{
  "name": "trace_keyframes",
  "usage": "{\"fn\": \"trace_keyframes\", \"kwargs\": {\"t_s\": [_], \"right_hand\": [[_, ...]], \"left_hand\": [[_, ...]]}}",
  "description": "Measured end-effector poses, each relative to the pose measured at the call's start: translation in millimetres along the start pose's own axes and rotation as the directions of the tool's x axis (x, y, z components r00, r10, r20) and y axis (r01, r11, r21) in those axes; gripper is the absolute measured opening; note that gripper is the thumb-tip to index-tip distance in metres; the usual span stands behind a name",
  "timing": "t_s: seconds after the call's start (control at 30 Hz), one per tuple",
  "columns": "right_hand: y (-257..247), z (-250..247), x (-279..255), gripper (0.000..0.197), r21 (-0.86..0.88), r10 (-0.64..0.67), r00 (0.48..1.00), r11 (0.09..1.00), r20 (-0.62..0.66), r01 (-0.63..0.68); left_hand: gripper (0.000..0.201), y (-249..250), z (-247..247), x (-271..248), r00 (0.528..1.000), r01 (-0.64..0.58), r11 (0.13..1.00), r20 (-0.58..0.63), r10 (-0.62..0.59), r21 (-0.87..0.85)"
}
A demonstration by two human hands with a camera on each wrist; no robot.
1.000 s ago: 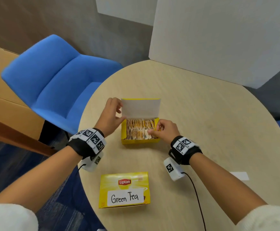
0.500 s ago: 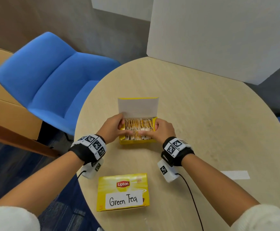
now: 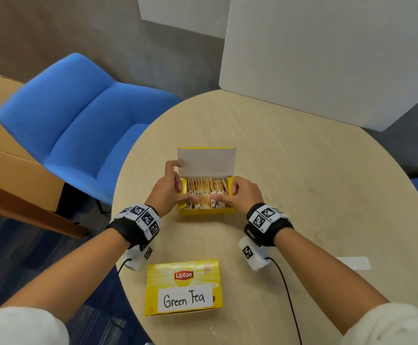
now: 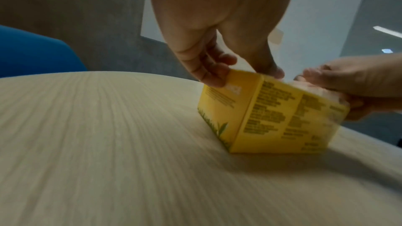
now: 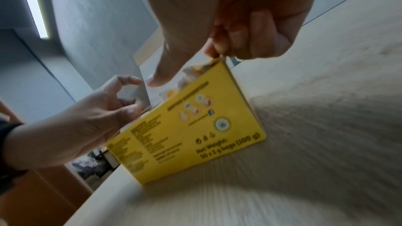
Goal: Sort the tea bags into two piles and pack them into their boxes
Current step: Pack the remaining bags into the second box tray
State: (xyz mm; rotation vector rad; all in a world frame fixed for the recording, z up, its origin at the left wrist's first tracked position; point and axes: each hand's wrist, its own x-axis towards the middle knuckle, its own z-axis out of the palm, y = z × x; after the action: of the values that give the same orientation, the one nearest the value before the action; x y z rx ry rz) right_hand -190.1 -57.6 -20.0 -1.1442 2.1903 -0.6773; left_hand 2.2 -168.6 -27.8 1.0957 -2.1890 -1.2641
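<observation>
Both hands are now bracketing the open box, left fingers reaching back up to the lid edge.

Left hand (image 3: pixel 167 192) is gripping the left end of the open box (image 3: pixel 206 211), right hand (image 3: pixel 240 194) gripping the right end, thumbs pressing the tea bags (image 3: pixel 206 192). Box, frame centre, is running left-right between equally near hands; lid flap (image 3: pixel 206 161) is standing above; Green Tea box (image 3: pixel 183 287) lies closed lower down.

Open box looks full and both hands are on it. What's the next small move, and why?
Probably fold the raised lid down over the tea bags. The open yellow box is packed in rows, both thumbs press the bags flat, the left hand already touches the lid's edge, and the right hand steadies the other end.
</observation>
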Motion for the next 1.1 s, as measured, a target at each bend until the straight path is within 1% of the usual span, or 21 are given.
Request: {"fn": "trace_keyframes", "kwargs": {"t_s": [0.07,0.1,0.13,0.17,0.23,0.3,0.33,0.37,0.4,0.47,0.53,0.6,0.63,0.7,0.73,0.8,0.87,0.93,1.0,1.03,1.1], "right_hand": [[5,-7,3,0.054,0.088,0.017,1.0,0.996,-0.013,-0.016],[6,-10,5,0.051,0.133,0.036,0.999,0.99,-0.011,-0.034],[7,-14,6,0.047,0.182,0.048,0.999,0.982,0.006,-0.048],[7,-19,7,0.046,0.229,0.049,0.998,0.972,0.04,-0.057],[5,-26,9,0.046,0.34,0.017,0.994,0.939,0.11,-0.054],[-1,-32,12,0.04,0.458,-0.013,0.989,0.887,0.149,-0.057],[-3,-33,14,0.037,0.511,-0.015,0.986,0.857,0.165,-0.072],[-7,-34,14,0.036,0.561,-0.003,0.983,0.822,0.184,-0.103],[-9,-33,14,0.038,0.605,0.019,0.979,0.784,0.202,-0.14],[-11,-31,13,0.043,0.668,0.063,0.971,0.715,0.229,-0.204],[-9,-30,11,0.046,0.689,0.079,0.968,0.689,0.237,-0.225],[-6,-29,8,0.04,0.679,0.061,0.974,0.708,0.216,-0.195],[-5,-29,6,0.031,0.669,0.038,0.978,0.724,0.203,-0.167],[0,-27,3,0.013,0.634,-0.021,0.983,0.767,0.181,-0.1],[3,-27,2,0.014,0.604,-0.048,0.984,0.794,0.17,-0.066],[8,-28,0,0.026,0.529,-0.1,0.981,0.848,0.168,-0.004],[12,-30,-3,0.037,0.419,-0.153,0.974,0.905,0.169,0.069],[14,-30,-5,0.046,0.296,-0.195,0.97,0.944,0.147,0.145],[15,-28,-7,0.049,0.16,-0.236,0.966,0.963,0.103,0.218],[16,-26,-8,0.05,0.093,-0.259,0.962,0.963,0.087,0.251],[22,-23,-9,0.049,-0.004,-0.304,0.95,0.952,0.063,0.305]], "left_hand": [[0.099,-1,-4,1,0.999,0.015,0.997,-0.033,-0.017,-0.073],[0.101,-1,-7,2,0.999,0.029,0.994,-0.033,-0.033,-0.107],[0.098,1,-10,3,0.998,0.051,0.989,-0.019,-0.055,-0.141],[0.091,4,-14,4,0.997,0.079,0.982,0.011,-0.079,-0.172],[0.07,10,-21,8,0.988,0.136,0.965,0.096,-0.117,-0.222],[0.05,17,-28,14,0.974,0.19,0.953,0.17,-0.151,-0.236],[0.043,20,-30,15,0.967,0.214,0.946,0.188,-0.17,-0.242],[0.04,22,-31,16,0.962,0.236,0.937,0.197,-0.188,-0.26],[0.045,25,-31,16,0.959,0.254,0.926,0.197,-0.204,-0.281],[0.061,29,-29,12,0.954,0.285,0.9,0.189,-0.233,-0.33],[0.064,29,-28,6,0.955,0.291,0.875,0.174,-0.241,-0.386],[0.06,23,-26,2,0.959,0.277,0.869,0.166,-0.228,-0.41],[0.053,20,-25,0,0.964,0.261,0.877,0.162,-0.212,-0.402],[0.037,13,-24,-3,0.977,0.198,0.935,0.142,-0.162,-0.295],[0.031,11,-23,-6,0.983,0.155,0.967,0.128,-0.131,-0.201],[0.026,8,-22,-10,0.99,0.079,0.995,0.121,-0.07,-0.067],[0.031,7,-22,-14,0.988,0.043,0.998,0.151,-0.034,-0.052],[0.037,5,-22,-15,0.987,0.029,0.999,0.159,-0.023,-0.036],[0.042,3,-21,-15,0.99,-0.004,1.0,0.142,0.0,0.028],[0.044,2,-20,-15,0.991,-0.034,0.996,0.134,0.023,0.086],[0.05,-2,-18,-15,0.988,-0.093,0.963,0.146,0.057,0.254]]}}
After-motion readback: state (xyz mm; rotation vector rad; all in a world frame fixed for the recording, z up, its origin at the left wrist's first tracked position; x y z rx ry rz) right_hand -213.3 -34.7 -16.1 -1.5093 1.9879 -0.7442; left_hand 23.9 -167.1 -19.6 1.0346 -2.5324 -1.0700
